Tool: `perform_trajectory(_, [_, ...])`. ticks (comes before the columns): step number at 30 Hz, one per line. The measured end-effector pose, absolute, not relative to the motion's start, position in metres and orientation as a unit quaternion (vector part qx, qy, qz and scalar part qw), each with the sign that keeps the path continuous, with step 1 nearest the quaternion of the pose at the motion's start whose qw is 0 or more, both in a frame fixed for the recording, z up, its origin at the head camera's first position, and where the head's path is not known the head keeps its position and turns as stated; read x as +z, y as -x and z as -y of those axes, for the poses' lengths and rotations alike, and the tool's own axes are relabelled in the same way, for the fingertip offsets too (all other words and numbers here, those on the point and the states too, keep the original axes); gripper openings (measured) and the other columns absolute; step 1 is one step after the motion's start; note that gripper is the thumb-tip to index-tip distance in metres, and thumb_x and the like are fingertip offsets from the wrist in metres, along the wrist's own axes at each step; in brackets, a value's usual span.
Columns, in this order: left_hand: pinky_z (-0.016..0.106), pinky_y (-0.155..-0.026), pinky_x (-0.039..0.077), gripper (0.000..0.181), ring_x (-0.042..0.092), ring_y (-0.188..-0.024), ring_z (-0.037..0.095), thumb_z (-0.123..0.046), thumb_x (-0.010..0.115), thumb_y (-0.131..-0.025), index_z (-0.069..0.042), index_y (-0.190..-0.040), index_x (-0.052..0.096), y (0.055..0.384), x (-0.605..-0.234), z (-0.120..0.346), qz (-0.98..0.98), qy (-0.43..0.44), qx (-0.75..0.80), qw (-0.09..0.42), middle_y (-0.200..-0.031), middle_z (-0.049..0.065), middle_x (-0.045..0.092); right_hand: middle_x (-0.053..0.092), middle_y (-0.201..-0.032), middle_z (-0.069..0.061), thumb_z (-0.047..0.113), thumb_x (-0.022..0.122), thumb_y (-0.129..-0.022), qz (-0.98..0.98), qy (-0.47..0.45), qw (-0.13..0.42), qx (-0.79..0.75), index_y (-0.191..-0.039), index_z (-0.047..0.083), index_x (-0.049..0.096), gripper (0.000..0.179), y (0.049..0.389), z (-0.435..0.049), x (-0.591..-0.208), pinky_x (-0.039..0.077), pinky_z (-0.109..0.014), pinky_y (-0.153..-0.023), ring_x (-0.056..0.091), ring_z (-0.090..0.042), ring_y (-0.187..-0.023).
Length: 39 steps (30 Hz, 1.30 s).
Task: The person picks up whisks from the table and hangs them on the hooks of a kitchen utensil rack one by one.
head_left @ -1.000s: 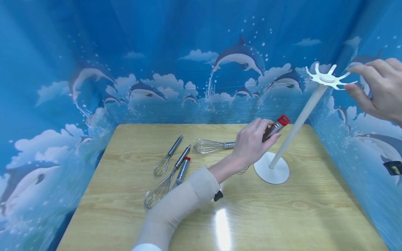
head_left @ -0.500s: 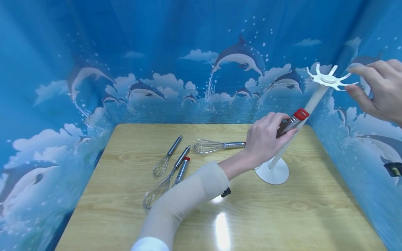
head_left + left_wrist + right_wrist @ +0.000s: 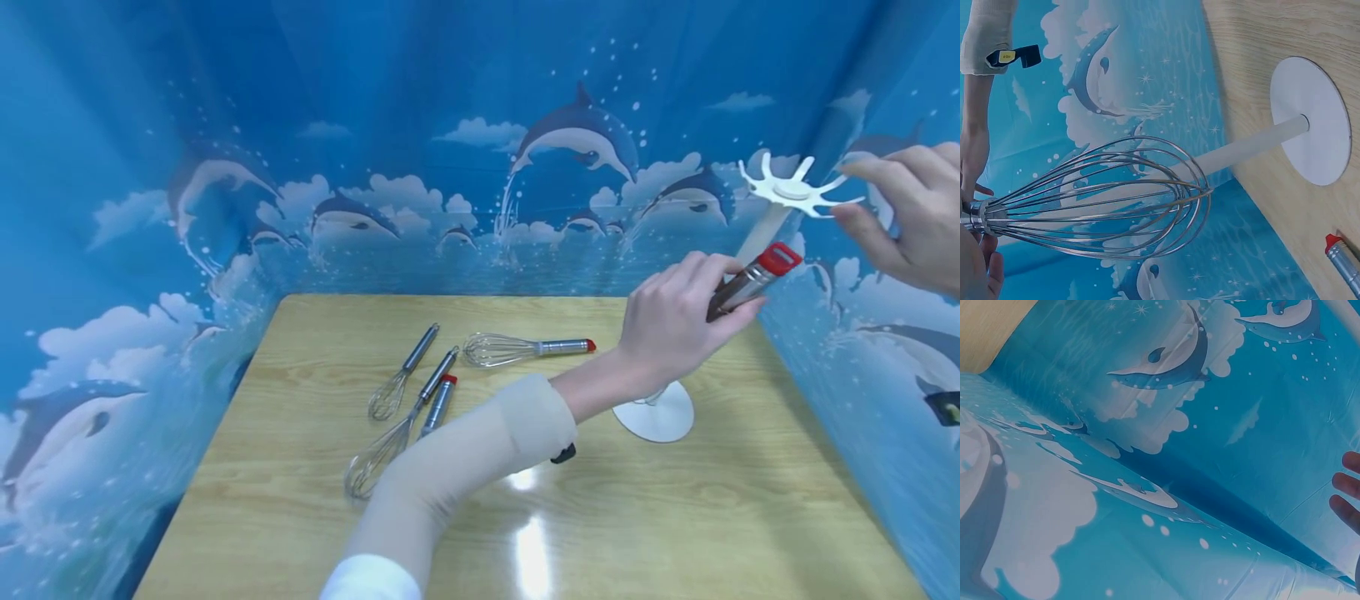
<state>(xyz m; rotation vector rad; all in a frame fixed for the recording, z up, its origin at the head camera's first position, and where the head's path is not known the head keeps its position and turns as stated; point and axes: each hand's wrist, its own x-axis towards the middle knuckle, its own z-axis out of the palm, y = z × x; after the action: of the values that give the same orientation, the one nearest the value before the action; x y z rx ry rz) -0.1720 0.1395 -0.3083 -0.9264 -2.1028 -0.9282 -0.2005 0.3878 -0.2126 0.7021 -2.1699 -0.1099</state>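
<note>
On the tabletop, four whisks and one white stand are seen; a fifth, the held whisk, is suspended in the air. Its handle is clasped by the left grip, with the red end pointed toward two o'clock and the wires hung in front of the stand's pole; whether wires and pole touch cannot be told. Between one and two o'clock from the left grip, the stand's pronged top is pinched at its edge by the right grip; its round base is seen near six o'clock. Near nine o'clock a crosswise whisk is laid. Farther out, between eight and nine, a small whisk, a long whisk and a half-hidden whisk are grouped, the last being partly covered by a sleeve. The surroundings are draped with a dolphin curtain.
</note>
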Motion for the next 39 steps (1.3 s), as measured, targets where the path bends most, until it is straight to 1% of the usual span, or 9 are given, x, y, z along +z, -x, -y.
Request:
perform_trajectory(3, [0.007, -0.063, 0.039, 0.038, 0.059, -0.075, 0.001, -0.039, 0.078, -0.095, -0.013, -0.122, 0.07, 0.172, -0.304, -0.145, 0.797, 0.364, -0.35, 0.331, -0.097, -0.006, 0.071, 0.061, -0.101, -0.041, 0.067, 0.024, -0.109, 0.858, -0.283, 0.426, -0.035, -0.121, -0.012, 0.062, 0.088, 0.201, -0.387, -0.214, 0.046, -0.067, -0.079, 0.054, -0.058, -0.09])
perform_trajectory(6, [0.007, -0.062, 0.039, 0.037, 0.058, -0.074, -0.001, -0.042, 0.076, -0.096, -0.016, -0.121, 0.07, 0.172, -0.298, -0.151, 0.806, 0.364, -0.325, 0.335, -0.096, -0.008, 0.069, 0.06, -0.1, -0.041, 0.062, 0.028, -0.11, 0.859, -0.294, 0.416, -0.048, -0.122, -0.014, 0.061, 0.084, 0.2, -0.389, -0.212, 0.047, -0.066, -0.078, 0.054, -0.057, -0.089])
perform_trajectory(10, [0.007, -0.062, 0.039, 0.036, 0.058, -0.074, -0.004, -0.044, 0.072, -0.098, -0.018, -0.123, 0.07, 0.173, -0.291, -0.156, 0.815, 0.362, -0.301, 0.337, -0.099, -0.011, 0.07, 0.059, -0.099, -0.04, 0.059, 0.03, -0.111, 0.853, -0.307, 0.419, -0.049, -0.124, -0.015, 0.06, 0.081, 0.2, -0.391, -0.212, 0.046, -0.065, -0.078, 0.053, -0.057, -0.088])
perform_trajectory(14, [0.007, -0.061, 0.038, 0.037, 0.058, -0.074, -0.005, -0.046, 0.07, -0.099, -0.019, -0.124, 0.07, 0.174, -0.286, -0.161, 0.817, 0.361, -0.287, 0.346, -0.101, -0.012, 0.07, 0.059, -0.097, -0.04, 0.062, 0.029, -0.11, 0.845, -0.31, 0.435, -0.033, -0.123, -0.015, 0.061, 0.085, 0.202, -0.392, -0.215, 0.044, -0.067, -0.079, 0.053, -0.058, -0.088])
perform_trajectory(19, [0.007, -0.059, 0.036, 0.036, 0.056, -0.072, -0.005, -0.046, 0.07, -0.099, -0.02, -0.122, 0.07, 0.175, -0.284, -0.164, 0.817, 0.354, -0.289, 0.351, -0.098, -0.013, 0.069, 0.059, -0.099, -0.041, 0.062, 0.029, -0.11, 0.846, -0.313, 0.43, -0.041, -0.124, -0.015, 0.06, 0.085, 0.203, -0.391, -0.214, 0.046, -0.067, -0.08, 0.053, -0.058, -0.089])
perform_trajectory(28, [0.008, -0.06, 0.038, 0.036, 0.057, -0.073, -0.006, -0.048, 0.069, -0.099, -0.02, -0.122, 0.071, 0.18, -0.278, -0.167, 0.821, 0.35, -0.276, 0.356, -0.096, -0.013, 0.068, 0.056, -0.097, -0.039, 0.058, 0.03, -0.111, 0.846, -0.32, 0.424, -0.042, -0.126, -0.015, 0.059, 0.08, 0.202, -0.392, -0.212, 0.042, -0.063, -0.075, 0.051, -0.056, -0.085])
perform_trajectory(32, [0.007, -0.061, 0.039, 0.035, 0.059, -0.074, -0.006, -0.047, 0.069, -0.099, -0.02, -0.122, 0.07, 0.181, -0.278, -0.168, 0.82, 0.352, -0.28, 0.355, -0.099, -0.013, 0.069, 0.056, -0.098, -0.039, 0.06, 0.027, -0.111, 0.851, -0.309, 0.423, -0.043, -0.126, -0.014, 0.059, 0.082, 0.201, -0.391, -0.214, 0.041, -0.062, -0.073, 0.05, -0.055, -0.084])
perform_trajectory(35, [0.007, -0.061, 0.039, 0.035, 0.059, -0.073, -0.006, -0.047, 0.069, -0.099, -0.02, -0.121, 0.069, 0.18, -0.278, -0.169, 0.817, 0.351, -0.285, 0.357, -0.098, -0.012, 0.069, 0.057, -0.098, -0.039, 0.064, 0.024, -0.11, 0.85, -0.3, 0.431, -0.033, -0.125, -0.012, 0.059, 0.085, 0.203, -0.39, -0.216, 0.04, -0.063, -0.073, 0.05, -0.055, -0.083])
perform_trajectory(39, [0.006, -0.06, 0.038, 0.035, 0.058, -0.073, -0.006, -0.047, 0.069, -0.099, -0.02, -0.121, 0.069, 0.179, -0.276, -0.169, 0.818, 0.352, -0.287, 0.353, -0.098, -0.012, 0.069, 0.057, -0.099, -0.039, 0.065, 0.022, -0.11, 0.853, -0.295, 0.43, -0.03, -0.124, -0.011, 0.059, 0.086, 0.203, -0.39, -0.217, 0.038, -0.063, -0.073, 0.049, -0.055, -0.084])
